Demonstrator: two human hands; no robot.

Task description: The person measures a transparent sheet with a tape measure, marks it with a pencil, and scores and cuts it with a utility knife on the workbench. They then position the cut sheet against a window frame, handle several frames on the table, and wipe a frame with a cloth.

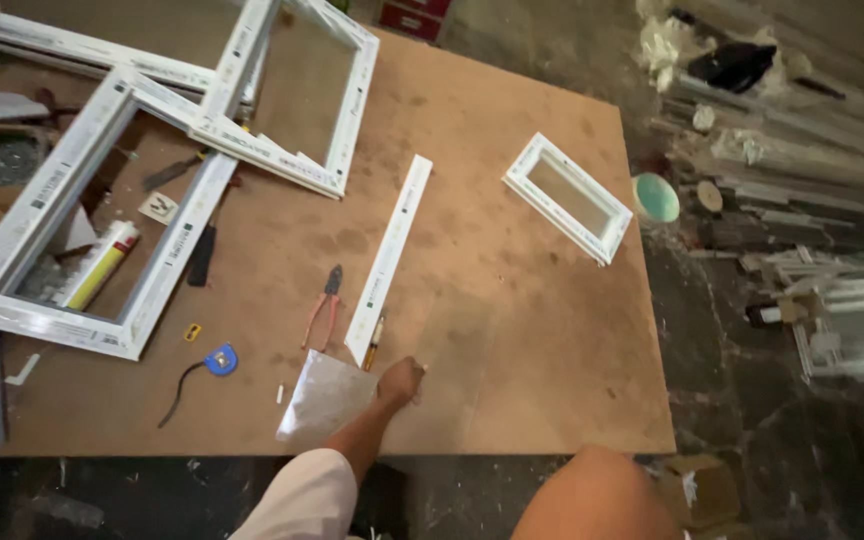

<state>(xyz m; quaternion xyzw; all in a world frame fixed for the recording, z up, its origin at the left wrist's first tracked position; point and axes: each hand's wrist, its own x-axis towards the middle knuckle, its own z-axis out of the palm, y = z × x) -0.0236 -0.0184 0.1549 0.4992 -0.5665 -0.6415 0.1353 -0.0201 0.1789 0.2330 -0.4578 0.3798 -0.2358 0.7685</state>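
Where the left hand (399,382) is pressed down near the front edge of the brown board table (512,110), its fingers are curled together on a clear glass pane (452,370), which lies flat and is barely visible against the board. Whether the pane is pinched or merely held down cannot be told. One dull, textured glass sheet (324,400) is seen just left of the hand, touching the pane's near left corner. The right hand is not shown; only a bare forearm (592,495) is seen at the bottom edge.

Just beyond the hand, one long white profile strip (389,258) is laid, with one pencil-like tool (376,343) at its near end and one pair of red-handled pliers (324,305) to its left. One blue tape measure (220,360) is found further left. Three white window frames are counted: one small frame (568,197) at the far right, and two large frames (82,215) overlapping at the far left, one sealant cartridge (100,264) lying inside the nearer.

To the right, stacked profiles (802,160) are piled on a dark, dusty floor (732,380).
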